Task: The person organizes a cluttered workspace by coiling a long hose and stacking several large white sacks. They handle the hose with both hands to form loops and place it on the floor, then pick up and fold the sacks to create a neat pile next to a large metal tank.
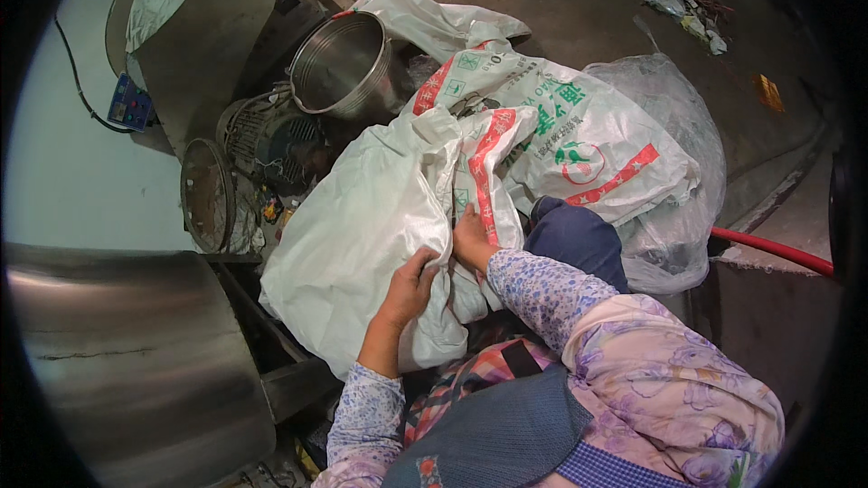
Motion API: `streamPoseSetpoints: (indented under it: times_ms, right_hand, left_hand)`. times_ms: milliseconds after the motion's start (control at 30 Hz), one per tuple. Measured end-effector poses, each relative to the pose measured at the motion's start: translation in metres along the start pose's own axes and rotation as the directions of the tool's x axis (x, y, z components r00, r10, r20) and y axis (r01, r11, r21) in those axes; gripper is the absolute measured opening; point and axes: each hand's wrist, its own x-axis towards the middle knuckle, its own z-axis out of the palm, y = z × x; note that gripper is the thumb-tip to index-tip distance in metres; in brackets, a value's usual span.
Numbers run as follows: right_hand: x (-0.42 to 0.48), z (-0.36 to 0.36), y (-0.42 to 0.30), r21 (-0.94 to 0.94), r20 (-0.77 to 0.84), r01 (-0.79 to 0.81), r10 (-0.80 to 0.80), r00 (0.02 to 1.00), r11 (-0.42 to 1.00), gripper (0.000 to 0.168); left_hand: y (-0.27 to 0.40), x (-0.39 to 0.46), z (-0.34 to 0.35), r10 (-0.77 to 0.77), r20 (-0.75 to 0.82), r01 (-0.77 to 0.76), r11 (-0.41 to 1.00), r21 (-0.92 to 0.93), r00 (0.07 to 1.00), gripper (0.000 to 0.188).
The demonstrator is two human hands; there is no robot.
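A white woven plastic sack (346, 244) is bunched up in front of me, with a red printed band on its turned-over side. My left hand (409, 288) pinches the rim of its mouth between thumb and fingers. Close beside it, my right hand (472, 237) grips the sack's folds next to the red band, some of its fingers hidden by the cloth. Behind lies a second woven sack (590, 129), bearing green and red print, with dark contents showing through a gap in it. What the nearer sack holds cannot be seen.
A steel bucket (346, 71) stands beyond the sacks, near an electric motor (274, 139). Large metal drums (135, 359) flank my left, with a blue control box (130, 105). At right are a clear plastic bag (671, 102), a red hose (773, 249) and floor litter (692, 13).
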Motion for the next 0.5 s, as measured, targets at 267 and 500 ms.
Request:
streamPoseSetpoints:
  times_ms: [267,500]
  right_hand:
    - [-0.008,0.016,0.017,0.02,0.163,0.343,-0.341,0.926,0.939,0.069]
    - [-0.021,0.007,0.017,-0.171,0.592,0.451,-0.275,0.758,0.876,0.062]
  left_hand:
    - [-0.07,-0.026,-0.073,-0.352,-0.569,0.317,0.934,-0.164,0.743,0.048]
    - [0.01,-0.054,-0.333,-0.371,-0.823,0.122,0.927,-0.354,0.431,0.029]
